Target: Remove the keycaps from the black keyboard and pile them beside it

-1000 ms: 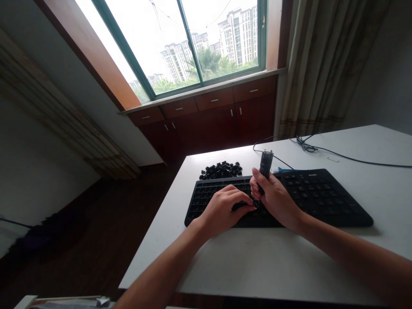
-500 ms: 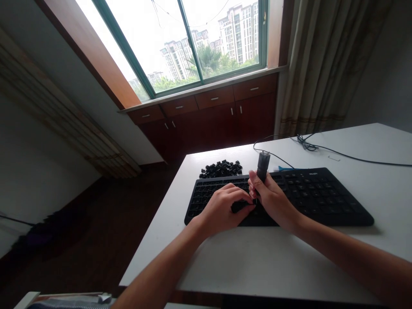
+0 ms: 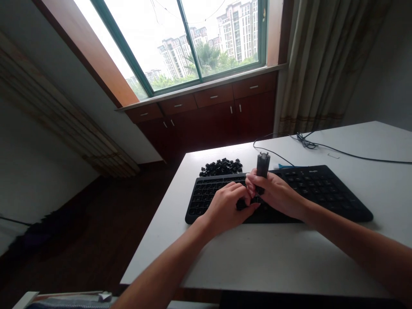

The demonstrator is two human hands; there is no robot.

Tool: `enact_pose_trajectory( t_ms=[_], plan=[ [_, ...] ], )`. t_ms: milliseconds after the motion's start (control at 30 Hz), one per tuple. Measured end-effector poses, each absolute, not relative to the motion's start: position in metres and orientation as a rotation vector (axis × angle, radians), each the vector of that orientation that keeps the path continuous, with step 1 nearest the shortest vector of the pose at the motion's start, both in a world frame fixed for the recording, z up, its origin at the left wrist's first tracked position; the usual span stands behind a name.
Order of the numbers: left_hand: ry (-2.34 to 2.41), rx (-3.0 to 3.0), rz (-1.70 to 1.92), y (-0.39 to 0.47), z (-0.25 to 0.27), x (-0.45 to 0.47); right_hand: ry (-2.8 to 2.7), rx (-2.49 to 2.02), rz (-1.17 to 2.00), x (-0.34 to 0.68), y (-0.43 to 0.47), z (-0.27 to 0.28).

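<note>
On the white table lies a black keyboard (image 3: 325,193), its left part showing key positions without caps. Upright in my right hand (image 3: 273,189) is a black-handled keycap puller (image 3: 263,165), with metal prongs at its top end and its lower end down at the keys. The fingers of that hand are wrapped round the handle. My left hand (image 3: 228,204) rests on the keyboard's middle, beside the puller's lower end. Its fingers are curled, with the thumb stretched out apart from them. What lies under the fingertips is hidden.
A heap of loose black keycaps (image 3: 222,167) sits behind the keyboard's left end. Behind its middle lies a blue brush-like item (image 3: 285,166). A black cable (image 3: 309,141) runs across the back right, near a thin bent wire (image 3: 333,156).
My right hand and the keycap puller have dropped lower and tilted slightly. The left thumb has shifted a little to the right, and its fingertips have parted from the thumb.
</note>
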State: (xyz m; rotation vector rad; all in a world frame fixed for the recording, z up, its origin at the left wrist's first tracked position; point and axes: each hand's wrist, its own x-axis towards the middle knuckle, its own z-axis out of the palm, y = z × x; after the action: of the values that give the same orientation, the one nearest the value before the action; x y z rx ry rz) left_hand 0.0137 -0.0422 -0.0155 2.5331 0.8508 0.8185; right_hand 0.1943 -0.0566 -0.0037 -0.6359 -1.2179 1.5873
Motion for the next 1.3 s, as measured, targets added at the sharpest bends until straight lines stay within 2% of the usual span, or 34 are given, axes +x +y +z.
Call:
enact_pose_trajectory(
  t_ms=[200, 367, 567, 733, 933, 1167, 1300],
  plan=[
    [0.94, 2.472, 0.808, -0.042, -0.018, 0.013, -1.128, -0.571, 1.585, 0.189, -0.062, -0.006],
    [0.957, 2.452, 0.797, -0.043, -0.016, 0.014, -1.547, -0.72, 1.321, 0.196, -0.06, -0.005],
    [0.93, 2.457, 0.792, -0.044, -0.014, 0.014, -1.667, -0.796, 1.189, 0.202, -0.058, 0.0],
    [0.904, 2.497, 0.788, -0.046, -0.013, 0.014, -1.977, -0.849, 0.871, 0.214, -0.056, 0.008],
    [0.862, 2.451, 0.785, -0.047, -0.012, 0.011, -1.8, -0.892, 1.108, 0.211, -0.057, -0.003],
    [0.798, 2.113, 0.886, -0.05, -0.01, 0.007, -1.71, -0.926, 1.074, 0.202, -0.059, -0.006],
    [0.76, 2.055, 0.881, -0.051, -0.008, 0.013, -1.724, -0.949, 1.178, 0.195, -0.059, -0.006]
  ],
)
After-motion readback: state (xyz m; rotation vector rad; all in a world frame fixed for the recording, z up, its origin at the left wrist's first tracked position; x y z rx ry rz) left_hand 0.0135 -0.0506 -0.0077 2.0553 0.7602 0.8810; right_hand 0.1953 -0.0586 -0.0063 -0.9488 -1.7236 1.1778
